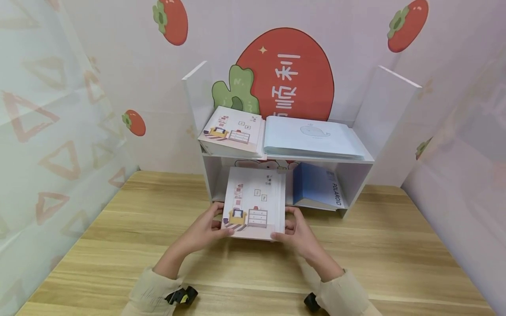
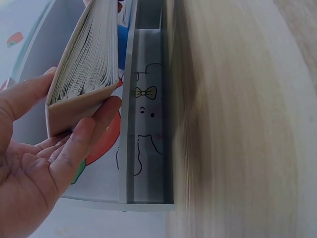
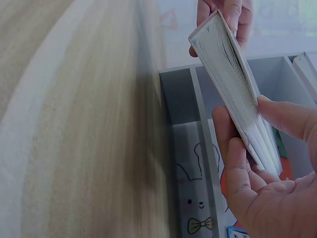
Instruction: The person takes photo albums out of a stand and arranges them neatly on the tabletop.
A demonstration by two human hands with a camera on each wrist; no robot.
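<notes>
White book [image 1: 249, 188], held at both sides.
It is off the worktop [image 1: 395, 245], by the front edge of the lower shelf [image 1: 289, 198]. My left grip [image 1: 207, 227] pinches its near left corner, my right grip [image 1: 299, 233] the near right one, thumbs on top. I should keep both sides even, clear of the blue book [image 1: 316, 186] at the shelf's right end.

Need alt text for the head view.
A person's left hand and right hand hold a white book with furniture drawn on it at the lower opening of a white shelf. A blue book marked POLAROID sits inside that opening; a similar white book and a pale blue whale-print book lie on the level above.
</notes>
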